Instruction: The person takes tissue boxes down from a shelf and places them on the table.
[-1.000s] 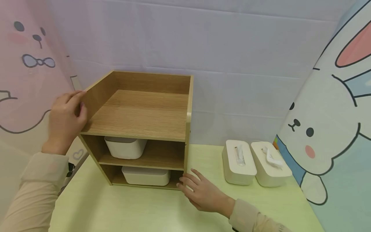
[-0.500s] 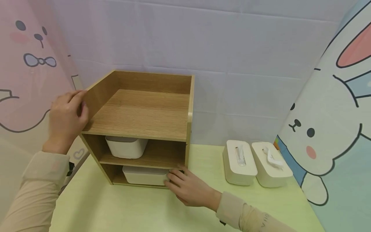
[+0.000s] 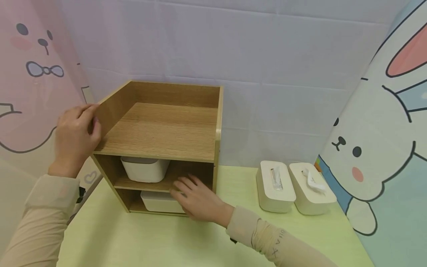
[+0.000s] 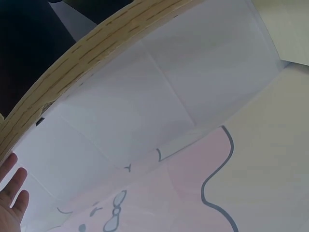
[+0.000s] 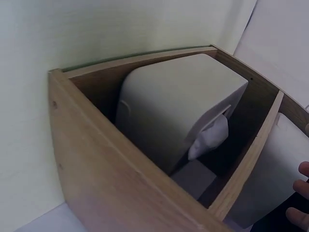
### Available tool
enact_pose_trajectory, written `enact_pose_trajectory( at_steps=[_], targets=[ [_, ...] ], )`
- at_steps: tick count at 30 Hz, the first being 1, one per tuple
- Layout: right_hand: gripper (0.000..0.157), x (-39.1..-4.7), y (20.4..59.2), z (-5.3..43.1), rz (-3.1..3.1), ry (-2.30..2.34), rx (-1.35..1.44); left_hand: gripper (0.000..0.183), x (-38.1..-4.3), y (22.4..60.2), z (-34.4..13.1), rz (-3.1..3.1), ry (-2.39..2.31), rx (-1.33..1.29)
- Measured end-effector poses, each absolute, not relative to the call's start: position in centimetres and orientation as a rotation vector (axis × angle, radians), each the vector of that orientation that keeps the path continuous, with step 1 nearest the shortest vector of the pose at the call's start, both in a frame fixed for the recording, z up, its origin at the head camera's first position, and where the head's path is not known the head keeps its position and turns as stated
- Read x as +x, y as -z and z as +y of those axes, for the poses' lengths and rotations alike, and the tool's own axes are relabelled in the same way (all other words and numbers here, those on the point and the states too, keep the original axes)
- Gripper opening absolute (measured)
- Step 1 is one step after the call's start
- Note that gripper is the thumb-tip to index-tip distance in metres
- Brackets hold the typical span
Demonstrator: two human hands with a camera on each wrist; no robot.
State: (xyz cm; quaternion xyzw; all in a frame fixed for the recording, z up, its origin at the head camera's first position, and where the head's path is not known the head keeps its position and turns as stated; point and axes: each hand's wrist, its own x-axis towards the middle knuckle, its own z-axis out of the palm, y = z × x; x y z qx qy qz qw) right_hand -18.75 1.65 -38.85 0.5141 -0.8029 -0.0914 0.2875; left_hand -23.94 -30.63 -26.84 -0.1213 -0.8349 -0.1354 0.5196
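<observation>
"Wooden boards make up the shelf unit (image 3: 170, 131), with a raised rim round the back and sides of its top. Which edge is held?"

"The left hand (image 3: 76, 131) grips the left side panel (image 3: 115, 111) by its sloping front edge. The right hand (image 3: 201, 200) has its fingers loosely bent and holds nothing; whether a fingertip touches the middle board (image 3: 140, 186) one cannot tell."

"And the boxes?"

"The upper white box (image 3: 145, 170) stands on that board, left of the right hand's fingers. The lower white box (image 3: 158, 203) lies beneath the board, its right end hidden by the hand; in the right wrist view a tissue (image 5: 210, 137) pokes out of it."

"Where is there room?"

"Between the upper white box and the right side panel (image 3: 217, 148), and along the pale surface (image 3: 133, 241) before the unit. Rightward, the surface runs to two tissue boxes (image 3: 276, 202) standing side by side, well apart from the hand."
</observation>
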Motion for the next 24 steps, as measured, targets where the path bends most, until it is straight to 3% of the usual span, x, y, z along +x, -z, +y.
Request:
enact_pose_trajectory(
  at_steps=[24],
  targets=[
    [0.042, -21.9, 36.2, -4.4, -2.107, 0.145, 1.259, 0.031, -23.9, 26.9, -30.5, -1.987, 0.361, -0.279]
  ],
)
